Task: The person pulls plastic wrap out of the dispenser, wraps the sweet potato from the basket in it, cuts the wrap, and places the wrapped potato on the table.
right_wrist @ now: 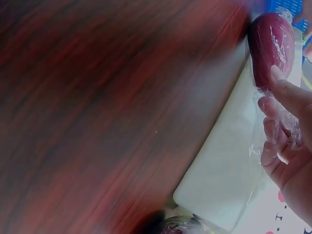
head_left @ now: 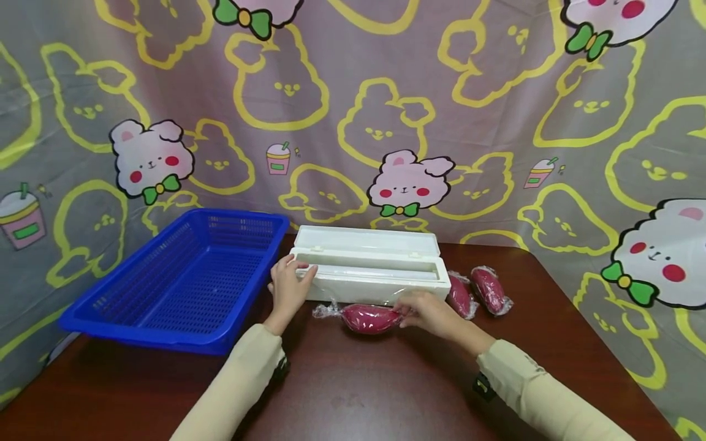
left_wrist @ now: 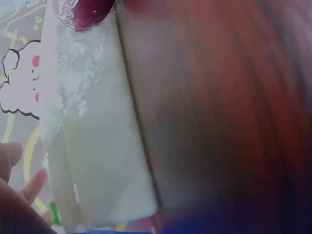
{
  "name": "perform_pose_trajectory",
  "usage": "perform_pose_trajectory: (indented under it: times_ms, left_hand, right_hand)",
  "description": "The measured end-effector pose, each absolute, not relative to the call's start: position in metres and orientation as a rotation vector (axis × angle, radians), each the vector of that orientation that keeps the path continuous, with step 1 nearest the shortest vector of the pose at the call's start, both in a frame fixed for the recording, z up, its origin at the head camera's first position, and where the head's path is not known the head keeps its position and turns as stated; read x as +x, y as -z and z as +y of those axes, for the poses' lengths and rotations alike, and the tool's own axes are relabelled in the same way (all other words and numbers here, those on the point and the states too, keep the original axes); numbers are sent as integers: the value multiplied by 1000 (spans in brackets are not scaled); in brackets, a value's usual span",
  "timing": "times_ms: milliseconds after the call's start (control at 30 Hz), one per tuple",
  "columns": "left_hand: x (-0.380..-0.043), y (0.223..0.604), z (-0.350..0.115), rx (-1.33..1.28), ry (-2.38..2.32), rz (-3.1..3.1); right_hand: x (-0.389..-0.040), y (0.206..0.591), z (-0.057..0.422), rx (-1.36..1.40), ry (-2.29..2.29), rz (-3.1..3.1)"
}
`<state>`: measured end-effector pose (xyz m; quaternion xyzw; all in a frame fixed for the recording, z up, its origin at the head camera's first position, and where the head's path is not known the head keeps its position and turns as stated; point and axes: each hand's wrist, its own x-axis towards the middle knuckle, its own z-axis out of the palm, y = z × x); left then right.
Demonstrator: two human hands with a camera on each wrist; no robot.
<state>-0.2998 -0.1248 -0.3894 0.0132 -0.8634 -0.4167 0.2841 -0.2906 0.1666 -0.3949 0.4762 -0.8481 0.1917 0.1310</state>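
Note:
A red-purple sweet potato [head_left: 369,320] wrapped in cling film lies along the front of a white cling film dispenser [head_left: 380,293]. My right hand [head_left: 431,312] pinches the film at its right end; in the right wrist view the thumb [right_wrist: 279,78] lies along the tapered tip and the fingers curl into the gathered film. Loose twisted film [head_left: 328,310] sticks out at the other end. The dispenser's lid [head_left: 368,241] stands raised, with a film roll [head_left: 375,273] inside. My left hand [head_left: 288,285] is at the dispenser's left end, thumb and fingers apart.
A large blue plastic basket [head_left: 149,337] stands on the left of the brown table [head_left: 353,392]. Two more wrapped sweet potatoes [head_left: 489,290] lie right of the dispenser. A patterned cloth [head_left: 353,141] hangs behind the table.

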Motion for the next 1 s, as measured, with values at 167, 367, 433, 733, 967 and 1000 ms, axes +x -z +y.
perform_pose_trajectory:
  times_ms: [167, 367, 433, 733, 967, 1000]
  left_hand:
    - [-310, 398, -125, 56, 1239, -2161]
    - [-314, 400, -129, 70, 1273, -2114]
    - [-313, 398, -130, 99, 1306, -2139]
    - [-312, 393, -128, 257, 1543, -2141]
    - [-310, 396, -127, 333, 1612, -2029]
    - [-310, 396, -126, 337, 1622, -2015]
  right_hand:
    - [-291, 395, 166, 1383, -533, -2400]
    - [-287, 392, 165, 1374, -542, -2439]
    - [-287, 390, 165, 1371, -541, -2459]
    - [-288, 384, 162, 1340, -559, -2423]
    - [-292, 376, 152, 1302, -602, -2402]
    - [-294, 374, 149, 1299, -615, -2396]
